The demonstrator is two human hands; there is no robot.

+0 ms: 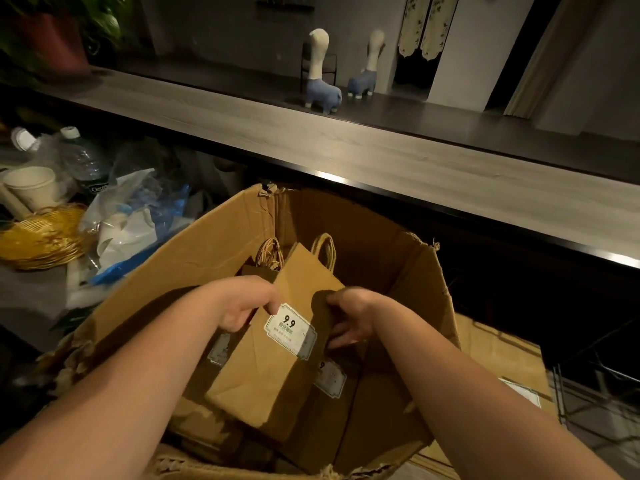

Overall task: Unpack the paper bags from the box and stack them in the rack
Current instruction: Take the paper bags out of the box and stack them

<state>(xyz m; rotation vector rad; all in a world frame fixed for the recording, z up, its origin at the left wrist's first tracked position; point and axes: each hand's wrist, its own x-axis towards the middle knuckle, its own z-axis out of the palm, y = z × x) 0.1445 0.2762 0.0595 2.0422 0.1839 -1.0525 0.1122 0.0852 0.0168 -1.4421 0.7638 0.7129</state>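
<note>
A large torn cardboard box (194, 258) stands open in front of me. Inside it lie several flat brown paper bags with twine handles and white "9.9" labels. Both my hands reach into the box and hold a bundle of these paper bags (263, 368), tilted with its handles (323, 251) pointing away from me. My left hand (249, 306) grips the bundle's left edge, thumb on the front near the label. My right hand (349, 320) grips its right edge, fingers curled behind. More bags (329, 410) lie underneath. A wire rack (595, 403) shows at the lower right, with bags (502, 362) stacked beside the box.
A long wooden counter (346, 150) runs across behind the box, with two blue-and-white animal figures (320, 81) on it. To the left sit a yellow woven basket (38, 237), plastic bags (131, 216), a water bottle (83, 161) and a paper cup (33, 185).
</note>
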